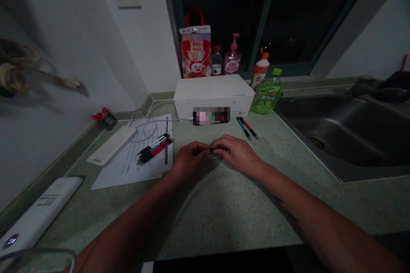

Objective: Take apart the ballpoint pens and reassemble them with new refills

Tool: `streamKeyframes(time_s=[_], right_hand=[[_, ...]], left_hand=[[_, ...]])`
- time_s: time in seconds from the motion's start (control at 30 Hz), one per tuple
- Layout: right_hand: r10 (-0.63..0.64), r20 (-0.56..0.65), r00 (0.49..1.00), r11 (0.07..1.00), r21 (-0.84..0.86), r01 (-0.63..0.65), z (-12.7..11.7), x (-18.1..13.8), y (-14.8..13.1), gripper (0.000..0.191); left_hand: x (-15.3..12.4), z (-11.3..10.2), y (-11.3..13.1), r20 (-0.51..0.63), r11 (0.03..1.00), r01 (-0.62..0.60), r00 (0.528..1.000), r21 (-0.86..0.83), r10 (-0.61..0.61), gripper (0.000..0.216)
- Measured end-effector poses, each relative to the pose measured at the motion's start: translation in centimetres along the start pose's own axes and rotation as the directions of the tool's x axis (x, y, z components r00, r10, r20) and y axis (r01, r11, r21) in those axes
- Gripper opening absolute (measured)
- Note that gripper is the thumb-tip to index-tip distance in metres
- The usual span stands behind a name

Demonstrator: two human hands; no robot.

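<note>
My left hand [188,158] and my right hand [238,153] meet over the middle of the green counter [224,204]. Both are closed on the ends of one black pen [213,149] held level between them. A bundle of several pens [155,148] in black, red and teal lies on a sheet of paper [134,166] left of my left hand. Two loose pens, one blue [243,128] and one red [249,128], lie behind my right hand.
A white box [213,91] stands at the back with a phone [211,116] before it. Bottles [232,57], a red-handled bag [196,51] and a green bottle [267,93] line the window. A steel sink [346,132] fills the right. A white power bank [112,145] with its cable and another white device [38,213] lie left.
</note>
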State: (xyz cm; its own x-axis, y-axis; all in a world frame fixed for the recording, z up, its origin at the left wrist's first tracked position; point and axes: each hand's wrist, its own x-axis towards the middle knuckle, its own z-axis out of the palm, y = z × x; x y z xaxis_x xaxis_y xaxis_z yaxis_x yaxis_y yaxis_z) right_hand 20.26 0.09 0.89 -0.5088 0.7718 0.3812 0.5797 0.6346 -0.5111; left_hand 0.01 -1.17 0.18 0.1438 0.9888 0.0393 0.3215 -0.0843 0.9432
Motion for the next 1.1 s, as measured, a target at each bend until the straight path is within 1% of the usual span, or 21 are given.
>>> streamKeyframes(time_s=[0.13, 0.23, 0.33, 0.43, 0.5, 0.53, 0.63, 0.7, 0.77, 0.8, 0.9, 1.0, 1.03, 1.1], right_hand=[[0.000, 0.015, 1.000, 0.999, 0.041, 0.000, 0.07, 0.05, 0.10, 0.011], [-0.003, 0.003, 1.000, 0.999, 0.047, 0.003, 0.12, 0.09, -0.03, 0.011], [0.048, 0.001, 0.999, 0.997, 0.065, -0.048, 0.27, 0.13, -0.07, 0.011], [0.112, 0.024, 0.993, 0.986, 0.119, -0.114, 0.52, 0.11, 0.08, 0.013], [0.130, 0.030, 0.991, 0.980, 0.148, -0.133, 0.66, 0.07, 0.16, 0.010], [0.135, 0.026, 0.991, 0.978, 0.154, -0.137, 0.71, 0.04, 0.17, 0.011], [0.132, 0.014, 0.991, 0.980, 0.150, -0.133, 0.72, 0.01, 0.10, 0.025], [0.122, 0.013, 0.992, 0.983, 0.136, -0.123, 0.62, 0.04, 0.02, 0.021], [0.122, 0.030, 0.992, 0.986, 0.108, -0.125, 0.51, 0.10, 0.01, 0.008], [0.127, 0.047, 0.991, 0.987, 0.090, -0.131, 0.47, 0.13, 0.04, 0.006], [0.153, 0.062, 0.986, 0.984, 0.081, -0.158, 0.49, 0.14, 0.16, 0.006], [0.166, 0.016, 0.986, 0.979, 0.115, -0.167, 0.55, 0.05, 0.19, 0.026], [0.161, 0.012, 0.987, 0.980, 0.114, -0.162, 0.53, 0.02, 0.17, 0.024], [0.139, 0.031, 0.990, 0.986, 0.086, -0.141, 0.47, 0.00, 0.14, 0.007]], left_hand=[[-0.08, -0.01, -0.18, -0.019, 1.000, -0.021, 1.000, 0.014, 0.021, 0.020], [-0.05, 0.01, -0.45, -0.009, 0.998, -0.044, 0.999, 0.038, 0.045, 0.020], [-0.03, 0.04, -0.60, -0.007, 0.996, -0.046, 0.999, 0.071, 0.047, 0.021], [-0.08, 0.06, -0.52, -0.011, 0.994, -0.054, 0.998, 0.092, 0.055, 0.021], [-0.11, 0.03, -0.38, -0.021, 0.994, -0.065, 0.998, 0.089, 0.067, 0.021], [-0.12, 0.01, -0.32, -0.031, 0.994, -0.065, 0.997, 0.083, 0.068, 0.021], [-0.11, -0.06, -0.20, -0.065, 0.997, -0.055, 0.996, 0.056, 0.058, 0.021], [-0.10, -0.08, -0.18, -0.067, 0.998, -0.054, 0.996, 0.045, 0.057, 0.021], [-0.08, -0.07, -0.18, -0.055, 0.998, -0.052, 0.997, 0.044, 0.054, 0.021], [-0.08, -0.05, -0.19, -0.049, 0.998, -0.048, 0.998, 0.046, 0.051, 0.020], [-0.04, -0.02, -0.22, -0.051, 0.997, -0.048, 0.997, 0.056, 0.051, 0.020], [-0.01, 0.00, -0.27, -0.065, 0.997, -0.062, 0.996, 0.047, 0.065, 0.021], [-0.01, 0.00, -0.29, -0.067, 0.997, -0.062, 0.996, 0.042, 0.065, 0.021], [-0.01, 0.01, -0.35, -0.065, 0.998, -0.059, 0.996, 0.038, 0.061, 0.022]])
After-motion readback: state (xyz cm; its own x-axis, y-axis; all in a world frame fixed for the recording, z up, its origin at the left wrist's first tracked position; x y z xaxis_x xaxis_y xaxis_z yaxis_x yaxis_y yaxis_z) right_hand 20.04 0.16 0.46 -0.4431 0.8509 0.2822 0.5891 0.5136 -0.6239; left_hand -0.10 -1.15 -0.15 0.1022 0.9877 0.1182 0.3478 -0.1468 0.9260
